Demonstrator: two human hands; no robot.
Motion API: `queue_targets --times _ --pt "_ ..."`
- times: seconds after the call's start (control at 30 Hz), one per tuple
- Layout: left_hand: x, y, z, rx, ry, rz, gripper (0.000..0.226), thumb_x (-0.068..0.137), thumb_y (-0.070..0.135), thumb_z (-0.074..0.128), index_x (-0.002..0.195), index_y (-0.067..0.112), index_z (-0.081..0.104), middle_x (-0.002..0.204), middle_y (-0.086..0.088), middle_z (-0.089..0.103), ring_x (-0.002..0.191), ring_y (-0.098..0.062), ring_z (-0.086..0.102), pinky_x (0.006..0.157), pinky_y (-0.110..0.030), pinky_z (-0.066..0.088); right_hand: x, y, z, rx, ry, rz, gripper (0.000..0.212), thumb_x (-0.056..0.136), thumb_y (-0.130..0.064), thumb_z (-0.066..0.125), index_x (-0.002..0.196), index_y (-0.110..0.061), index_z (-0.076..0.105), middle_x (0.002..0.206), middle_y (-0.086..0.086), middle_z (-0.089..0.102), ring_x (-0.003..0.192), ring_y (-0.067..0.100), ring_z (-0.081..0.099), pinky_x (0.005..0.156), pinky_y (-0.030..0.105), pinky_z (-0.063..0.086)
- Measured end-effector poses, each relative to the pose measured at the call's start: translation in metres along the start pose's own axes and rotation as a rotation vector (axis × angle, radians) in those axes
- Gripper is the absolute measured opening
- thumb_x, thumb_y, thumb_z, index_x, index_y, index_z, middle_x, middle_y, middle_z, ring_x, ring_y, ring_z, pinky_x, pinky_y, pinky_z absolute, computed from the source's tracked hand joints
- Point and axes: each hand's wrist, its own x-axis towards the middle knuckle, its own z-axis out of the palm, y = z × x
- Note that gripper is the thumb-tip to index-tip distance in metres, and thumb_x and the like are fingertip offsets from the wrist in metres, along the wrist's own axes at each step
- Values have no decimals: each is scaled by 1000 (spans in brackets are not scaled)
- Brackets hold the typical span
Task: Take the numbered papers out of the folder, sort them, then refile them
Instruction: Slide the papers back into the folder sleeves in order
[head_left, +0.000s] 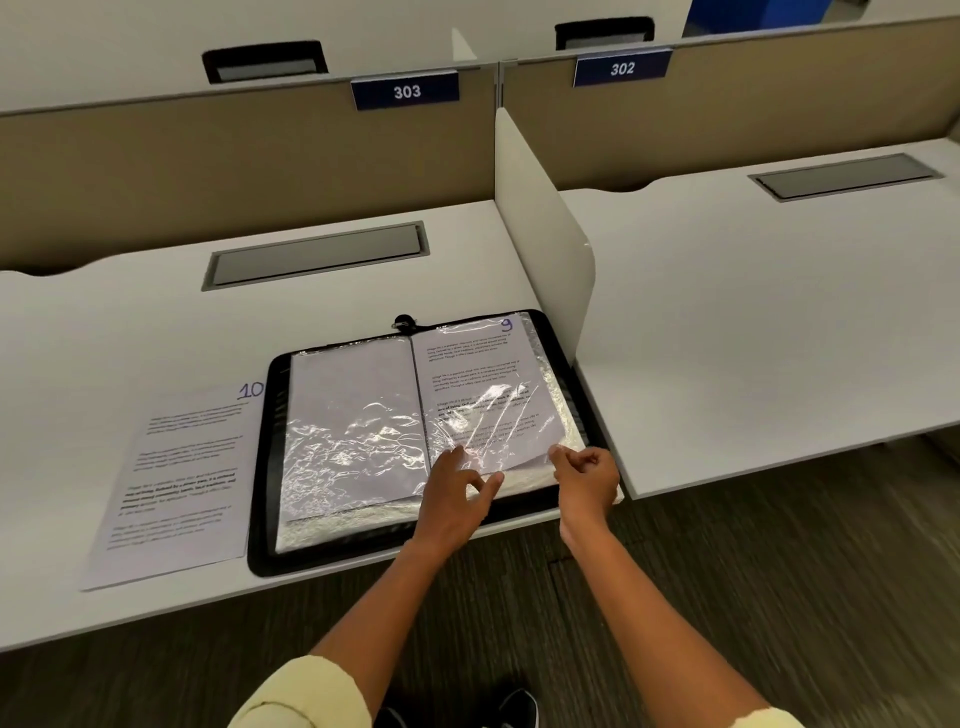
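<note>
A black folder lies open on the white desk, its right edge close beside the white divider. One sheet, the paper marked 10, already lies flat on the desk just left of the folder. On the folder's right page, the paper marked 9 sits in a crinkled plastic sleeve, and its bottom edge appears to be partly drawn out toward the person.

The left hand rests at the bottom of the right page near the spine, thumb and forefinger closing around the sleeve's lower edge; whether they actually pinch it cannot be told. The right hand is at the bottom right corner, its fingers curled in and apparently nipping the corner of the paper or the sleeve.

The step in hand looks like sliding sheet 9 out of its sleeve. To do it well, one hand should pin the plastic flat so that it does not ride along, while the other pulls only the paper, straight along the sleeve's opening and not at an angle, which could crease or tear a corner. A steady, even pull suits the clingy film. Once free, the sheet would sit best near sheet 10, number up, ready for sorting.
</note>
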Motion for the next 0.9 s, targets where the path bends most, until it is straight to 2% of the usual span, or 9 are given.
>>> queue_targets --times 0.07,0.13,0.2,0.33,0.47,0.57,0.7,0.77,0.9 --pt "4 9 -7 -39 15 -11 52 86 71 49 76 23 66 143 -3 51 135 -17 41 111 -34 29 -5 -8 3 69 -93 5 31 84 -10 79 103 -12 55 88 3 73 84 16 69 88 33 54" --pt "10 22 -18 -112 76 -14 72 78 86 38 74 20 67 110 -1 70 104 -15 61 93 -34 44 -15 -16 9 114 -208 -10 36 82 -10 81 110 -12 57 91 2 75 85 8 71 79 21 51" --pt "18 36 -34 -194 110 -47 77 77 85 40 81 16 73 88 1 73 83 -12 65 80 -32 48 -25 -21 18 109 -329 -60 37 82 -10 81 110 -13 58 94 5 76 87 6 72 75 13 48" --pt "33 57 -71 -314 197 -58 61 74 79 54 72 20 72 68 4 70 69 -14 68 71 -42 58 -46 -24 41 48 -511 -169 39 80 -12 83 110 -14 59 97 5 76 97 13 72 89 24 52" --pt "37 58 -104 -239 249 -39 36 81 48 73 77 12 71 73 1 69 71 -15 66 70 -35 56 -68 -21 63 -55 -661 -293 32 80 -18 84 102 -16 61 100 5 73 101 14 70 100 36 52" --pt "30 45 -127 -153 335 -53 17 84 24 73 78 9 71 74 -3 69 69 -19 65 66 -31 54 -78 -17 75 -115 -755 -356 32 81 -23 84 102 -15 62 99 -1 73 100 9 69 99 31 52" --pt "18 3 -152 -171 441 -180 29 84 26 72 66 5 66 62 -10 65 63 -31 64 64 -42 53 -80 0 88 -331 -769 -462 25 87 -34 76 104 -21 63 104 -9 68 100 2 63 90 18 47" --pt "9 -16 -161 -186 476 -223 39 86 28 72 67 -4 62 64 -20 64 64 -37 65 65 -46 54 -75 14 93 -474 -747 -567 27 89 -35 74 109 -22 62 111 -6 64 102 6 59 89 19 43" --pt "-11 -50 -174 -175 537 -302 46 86 34 72 72 -9 61 66 -22 64 61 -31 65 62 -33 48 -66 47 101 -709 -757 -657 38 92 -39 67 125 -23 58 131 -1 53 122 17 47 103 28 38"
